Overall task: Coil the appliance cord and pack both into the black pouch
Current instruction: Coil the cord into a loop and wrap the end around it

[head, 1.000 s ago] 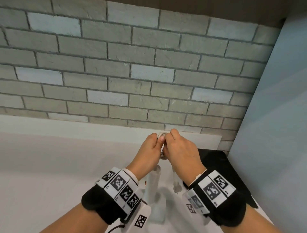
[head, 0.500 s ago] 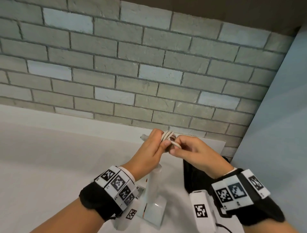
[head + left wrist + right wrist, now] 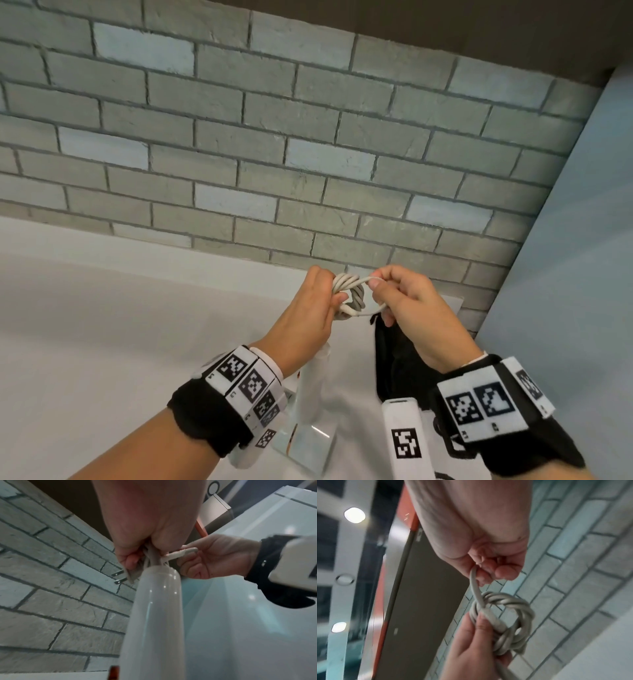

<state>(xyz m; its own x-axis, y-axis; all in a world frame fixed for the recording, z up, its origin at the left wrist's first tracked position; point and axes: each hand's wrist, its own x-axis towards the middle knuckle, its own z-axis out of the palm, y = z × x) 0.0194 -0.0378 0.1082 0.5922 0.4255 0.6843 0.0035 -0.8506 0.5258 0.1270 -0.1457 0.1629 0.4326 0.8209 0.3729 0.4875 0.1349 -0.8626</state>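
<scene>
— Both hands on the cord (image 3: 349, 291), held up in front of the brick wall (image 3: 274, 144). Left hand (image 3: 308, 315) has the coiled bundle clamped betw. thumb and fingers; right hand (image 3: 411, 308) pinches one loose strand coming off the coil.

— Which strand?

— One that crosses over the loops near the left thumb (right wrist cam shows it best: strand runs from the curled right fingers (image 3: 503, 572) down across the coil (image 3: 510, 622)). Plug (image 3: 123, 576) sticks out below the left fingers, two metal prongs showing.

— And the appliance?

— White, tube-shaped body (image 3: 313, 387), hanging under the left hand w/ cord strands going into its top end. Lower part's blurry, can't tell if it touches the counter (image 3: 102, 342).

— Pouch?

— Black pouch (image 3: 394, 359) lies on the white counter, just under the right hand and wrist, near the wall corner. Can't tell if its mouth is open.
</scene>
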